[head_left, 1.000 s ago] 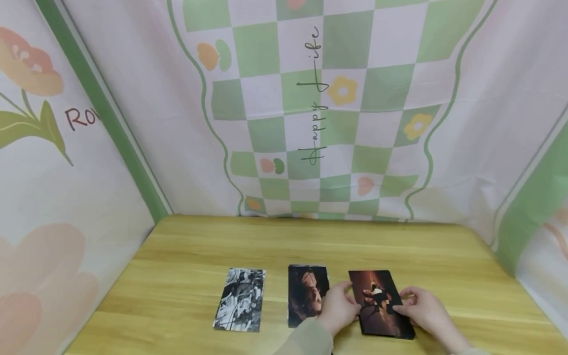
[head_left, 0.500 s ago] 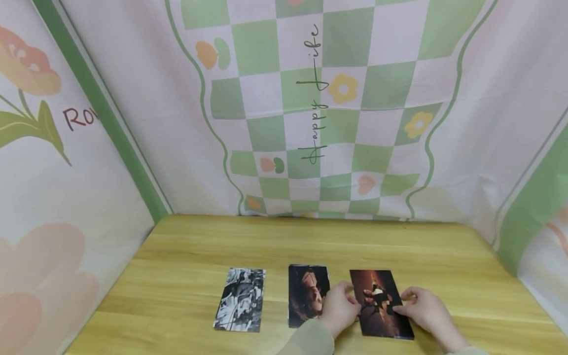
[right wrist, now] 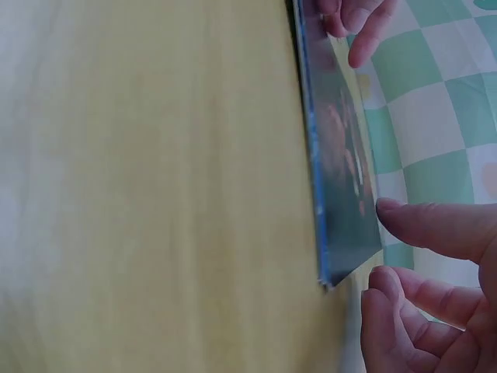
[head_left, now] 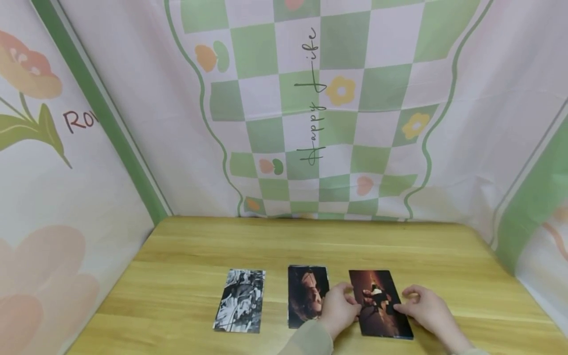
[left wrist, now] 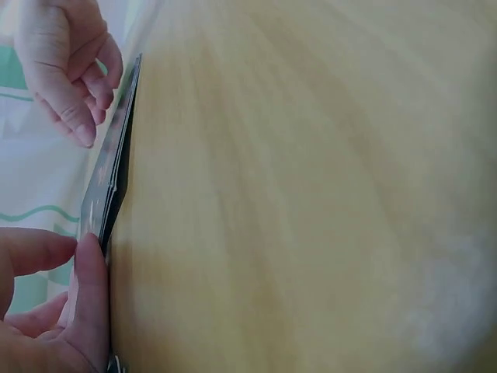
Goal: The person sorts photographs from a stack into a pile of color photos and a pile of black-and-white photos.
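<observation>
A stack of photo cards (head_left: pixel 380 301) lies at the right of the row, its top picture dark reddish-brown with figures. My left hand (head_left: pixel 340 309) rests at its left edge, the thumb (left wrist: pixel 92 280) against the side of the stack. On the opposite edge, my right hand (head_left: pixel 427 311) touches with the thumb tip, while its other fingers (right wrist: pixel 380 311) bend loosely beside the table. The stack's layered edges show in both wrist views. A second photo pile (head_left: pixel 306 296), dark with a face, is partly covered by my left hand. Farther left lies a black-and-white photo (head_left: pixel 240 301).
The wooden table (head_left: pixel 284 241) reaches back to a hanging cloth (head_left: pixel 301 133) with green and white checks and writing. Printed cloth (head_left: pixel 40 187) also hangs at the left side, and more (head_left: pixel 537 236) at the right.
Both hands keep their places beside the right stack. The cards in it look a little more evenly lined up along the lower right edge than a second ago.
</observation>
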`<state>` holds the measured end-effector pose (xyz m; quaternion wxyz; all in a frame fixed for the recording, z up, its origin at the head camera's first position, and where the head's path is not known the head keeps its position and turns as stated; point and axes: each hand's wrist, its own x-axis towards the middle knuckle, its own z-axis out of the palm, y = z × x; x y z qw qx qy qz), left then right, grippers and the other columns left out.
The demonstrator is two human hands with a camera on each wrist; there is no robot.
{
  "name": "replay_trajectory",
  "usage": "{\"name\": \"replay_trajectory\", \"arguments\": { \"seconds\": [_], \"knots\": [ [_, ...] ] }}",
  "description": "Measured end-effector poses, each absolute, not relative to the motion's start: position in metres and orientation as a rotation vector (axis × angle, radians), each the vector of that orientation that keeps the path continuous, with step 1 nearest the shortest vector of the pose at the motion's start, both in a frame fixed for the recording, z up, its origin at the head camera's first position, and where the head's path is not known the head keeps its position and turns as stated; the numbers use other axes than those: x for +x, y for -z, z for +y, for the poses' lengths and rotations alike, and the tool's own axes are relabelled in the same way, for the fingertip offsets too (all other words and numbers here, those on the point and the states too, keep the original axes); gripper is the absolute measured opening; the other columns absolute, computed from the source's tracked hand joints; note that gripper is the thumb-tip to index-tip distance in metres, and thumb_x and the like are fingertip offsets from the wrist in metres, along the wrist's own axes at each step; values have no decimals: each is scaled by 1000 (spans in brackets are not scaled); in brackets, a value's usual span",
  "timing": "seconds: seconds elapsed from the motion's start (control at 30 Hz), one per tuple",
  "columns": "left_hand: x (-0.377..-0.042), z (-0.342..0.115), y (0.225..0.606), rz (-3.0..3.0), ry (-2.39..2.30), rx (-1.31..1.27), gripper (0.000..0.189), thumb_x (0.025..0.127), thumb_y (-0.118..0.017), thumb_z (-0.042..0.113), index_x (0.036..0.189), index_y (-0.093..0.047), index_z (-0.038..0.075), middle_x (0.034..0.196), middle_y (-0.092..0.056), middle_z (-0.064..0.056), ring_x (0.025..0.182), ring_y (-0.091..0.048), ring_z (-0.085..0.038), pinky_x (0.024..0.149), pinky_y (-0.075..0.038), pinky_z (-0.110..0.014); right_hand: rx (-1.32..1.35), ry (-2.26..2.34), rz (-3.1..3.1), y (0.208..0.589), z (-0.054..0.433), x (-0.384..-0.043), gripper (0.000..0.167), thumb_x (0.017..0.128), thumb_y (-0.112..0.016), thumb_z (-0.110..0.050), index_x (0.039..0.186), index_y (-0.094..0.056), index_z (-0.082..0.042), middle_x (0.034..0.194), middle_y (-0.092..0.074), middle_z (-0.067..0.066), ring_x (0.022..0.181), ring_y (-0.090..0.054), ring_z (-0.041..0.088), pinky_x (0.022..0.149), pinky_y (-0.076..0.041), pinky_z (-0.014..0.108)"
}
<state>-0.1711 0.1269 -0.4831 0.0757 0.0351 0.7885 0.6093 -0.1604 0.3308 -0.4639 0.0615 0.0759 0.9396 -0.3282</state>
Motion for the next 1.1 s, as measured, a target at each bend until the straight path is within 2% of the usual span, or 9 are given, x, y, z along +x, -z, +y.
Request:
{"name": "replay_trajectory", "arguments": {
  "seconds": [0.2,0.47,0.7,0.87,1.0,1.1],
  "knots": [
    [-172,122,481,2284,-1857,119,35,74,-68,-9,108,-60,0,64,-54,6,48,-50,-4,44,-51,-17,220,1034,2835,457,325,-162,53,77,-76,-24,111,-55,11,75,-66,2,59,-57,15,56,-46,28],
    [-173,108,473,2302,-1847,167,32,75,-70,-5,105,-61,0,67,-58,4,50,-58,-9,45,-51,-18,182,1109,2832,441,307,-158,47,77,-76,-19,110,-57,8,71,-64,0,55,-56,14,49,-49,25],
    [-176,90,462,2292,-1810,229,37,74,-67,-5,111,-60,-2,71,-60,3,55,-55,-4,50,-50,-16,148,1165,2812,432,292,-155,44,77,-75,-17,110,-57,7,69,-61,0,53,-54,12,47,-48,23],
    [-179,73,452,2234,-1848,273,39,77,-65,-6,116,-57,-3,76,-61,1,59,-57,-7,53,-56,-23,140,1239,2771,429,280,-156,41,76,-76,-13,107,-58,7,69,-60,1,55,-56,13,48,-52,24],
    [-178,61,449,2184,-1862,223,40,80,-65,-4,119,-57,-1,77,-60,2,53,-54,-9,39,-47,-22,128,1307,2730,430,270,-157,41,75,-77,-12,106,-58,7,71,-60,2,57,-57,15,48,-52,25],
    [-176,51,448,2215,-1813,209,38,81,-67,-1,117,-57,0,76,-59,4,50,-53,-9,38,-41,-18,129,1331,2722,432,262,-157,38,74,-76,-10,104,-59,6,71,-60,3,58,-57,15,48,-53,25]
  ]
}}
